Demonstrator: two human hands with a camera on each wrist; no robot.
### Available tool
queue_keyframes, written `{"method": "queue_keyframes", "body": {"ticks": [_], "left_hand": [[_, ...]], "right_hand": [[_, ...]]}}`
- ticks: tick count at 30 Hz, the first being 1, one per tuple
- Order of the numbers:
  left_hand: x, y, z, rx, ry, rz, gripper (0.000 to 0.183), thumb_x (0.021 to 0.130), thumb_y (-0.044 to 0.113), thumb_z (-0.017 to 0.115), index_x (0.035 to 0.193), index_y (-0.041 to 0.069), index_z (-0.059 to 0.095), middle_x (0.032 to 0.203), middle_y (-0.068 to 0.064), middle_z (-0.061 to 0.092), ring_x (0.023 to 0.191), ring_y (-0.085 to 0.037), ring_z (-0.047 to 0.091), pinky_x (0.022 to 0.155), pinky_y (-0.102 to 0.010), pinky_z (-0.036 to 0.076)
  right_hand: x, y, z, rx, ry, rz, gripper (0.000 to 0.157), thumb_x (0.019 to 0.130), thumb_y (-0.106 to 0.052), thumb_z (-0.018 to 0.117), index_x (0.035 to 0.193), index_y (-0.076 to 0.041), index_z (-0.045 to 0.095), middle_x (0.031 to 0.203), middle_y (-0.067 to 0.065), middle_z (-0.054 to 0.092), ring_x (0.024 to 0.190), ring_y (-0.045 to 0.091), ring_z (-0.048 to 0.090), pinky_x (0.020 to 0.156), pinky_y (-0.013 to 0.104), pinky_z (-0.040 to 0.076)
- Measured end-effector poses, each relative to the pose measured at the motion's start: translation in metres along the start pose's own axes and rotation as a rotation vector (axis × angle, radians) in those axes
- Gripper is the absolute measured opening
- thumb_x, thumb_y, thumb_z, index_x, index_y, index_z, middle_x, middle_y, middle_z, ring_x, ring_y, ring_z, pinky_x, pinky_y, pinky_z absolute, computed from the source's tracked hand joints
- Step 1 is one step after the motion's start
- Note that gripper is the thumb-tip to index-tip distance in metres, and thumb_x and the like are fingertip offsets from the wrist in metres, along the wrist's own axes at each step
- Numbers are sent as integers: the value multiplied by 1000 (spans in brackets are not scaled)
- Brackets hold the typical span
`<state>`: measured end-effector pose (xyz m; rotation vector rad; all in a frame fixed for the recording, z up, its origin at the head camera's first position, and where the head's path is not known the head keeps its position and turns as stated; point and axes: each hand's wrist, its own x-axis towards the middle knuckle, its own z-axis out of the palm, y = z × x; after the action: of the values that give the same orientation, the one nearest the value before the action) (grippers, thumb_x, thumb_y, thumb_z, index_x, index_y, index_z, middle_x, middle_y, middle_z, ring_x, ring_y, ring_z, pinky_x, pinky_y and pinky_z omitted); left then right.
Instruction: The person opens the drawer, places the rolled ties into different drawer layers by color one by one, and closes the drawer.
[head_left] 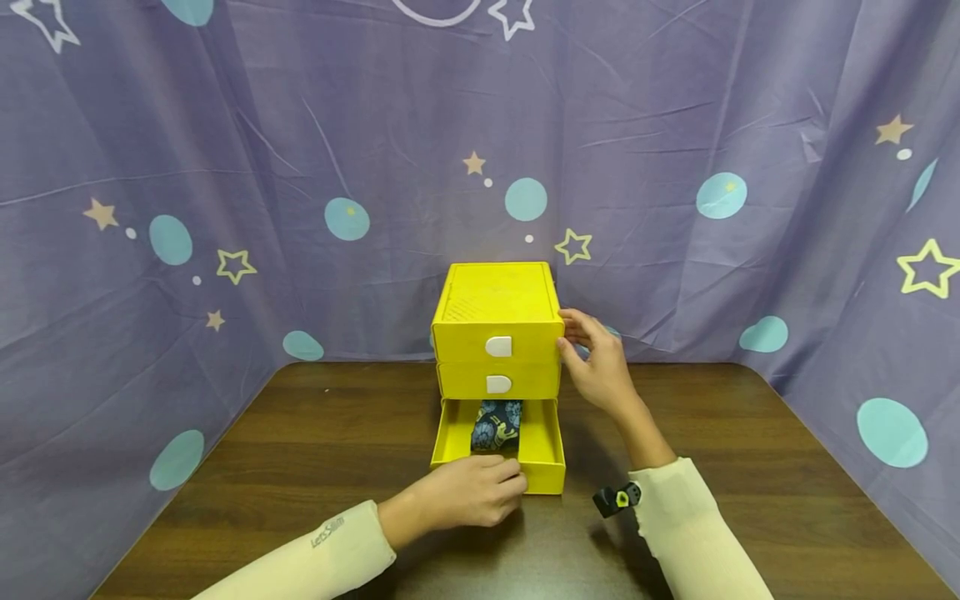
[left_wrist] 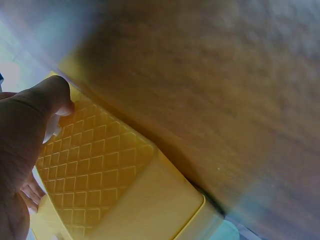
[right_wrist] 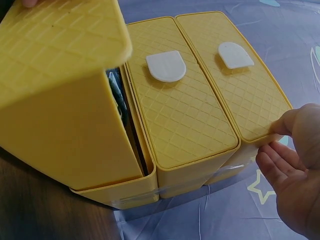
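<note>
A yellow three-drawer cabinet [head_left: 502, 292] stands on the table, its upper two drawers closed. The bottom drawer [head_left: 546, 478] is pulled out toward me. Inside it lies a folded dark blue patterned cloth [head_left: 497, 425], partly under the drawer above. My left hand [head_left: 474, 493] is at the middle of that drawer's front, pinching its white handle [left_wrist: 52, 129], which the hand mostly hides. With thumb on the front edge and fingers against the side, my right hand [head_left: 600, 367] grips the cabinet's upper right corner.
The brown wooden table [head_left: 337, 433] extends to both sides of the cabinet. Close behind hangs a purple curtain [head_left: 637, 167] with stars and dots. A small black device [head_left: 617, 499] sits at the right sleeve. White handles [right_wrist: 166, 66] stick out from the upper drawers.
</note>
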<state>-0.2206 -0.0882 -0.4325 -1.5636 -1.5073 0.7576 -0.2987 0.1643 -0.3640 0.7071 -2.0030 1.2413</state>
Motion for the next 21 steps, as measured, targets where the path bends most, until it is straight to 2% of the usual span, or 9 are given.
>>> {"method": "queue_keyframes", "body": {"ticks": [11,21], "left_hand": [[0,-4,6,-13,-16,-39,33,106,13,46,84,25,67,94,4,51,90,-14,51,75,-21,45],[0,-8,9,-15,-30,-54,34,106,11,44,88,24,70,95,5,54,91,-14,52,80,-21,49]], "right_hand": [[0,-1,-1,-2,-5,9,38,97,3,66,135,1,61,116,19,66,103,31,69,94,43,60],[0,-2,-1,4,-7,5,38,97,3,66,135,1,61,117,18,66,104,31,69,94,44,60]]}}
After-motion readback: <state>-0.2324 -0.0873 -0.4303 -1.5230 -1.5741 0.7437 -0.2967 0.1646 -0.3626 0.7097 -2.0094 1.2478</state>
